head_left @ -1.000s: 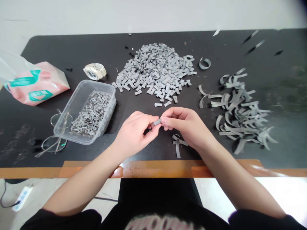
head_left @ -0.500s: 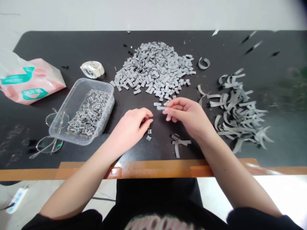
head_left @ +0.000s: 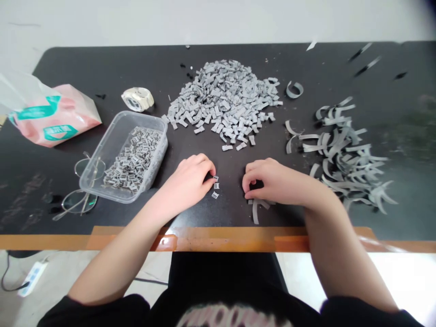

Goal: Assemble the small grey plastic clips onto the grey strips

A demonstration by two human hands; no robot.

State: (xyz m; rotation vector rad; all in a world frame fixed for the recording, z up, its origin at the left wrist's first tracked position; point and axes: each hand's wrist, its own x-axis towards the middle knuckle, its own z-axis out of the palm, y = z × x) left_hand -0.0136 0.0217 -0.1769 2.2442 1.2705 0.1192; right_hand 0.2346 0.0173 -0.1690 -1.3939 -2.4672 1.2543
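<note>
See clips (head_left: 217,186) rt by L hand (head_left: 190,182), strips (head_left: 255,214) partly under R hand (head_left: 272,184), w/ both pinches narrow; can't tell abt grip.

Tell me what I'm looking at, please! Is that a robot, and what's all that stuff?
No robot here: those are a person's own bare left hand and right hand. The camera is worn on the person's head, so you look down as they would.

On the black table there's a big pile of small gray pieces, and a clear tub of tiny gray clips. Curly gray strips lie on the right. Towards the left are a white watch, glasses and a pink packet.

The left fingertips are at one of three loose clips. The right fingers are by a few loose strips. I can't tell whether either hand is gripping anything.
</note>
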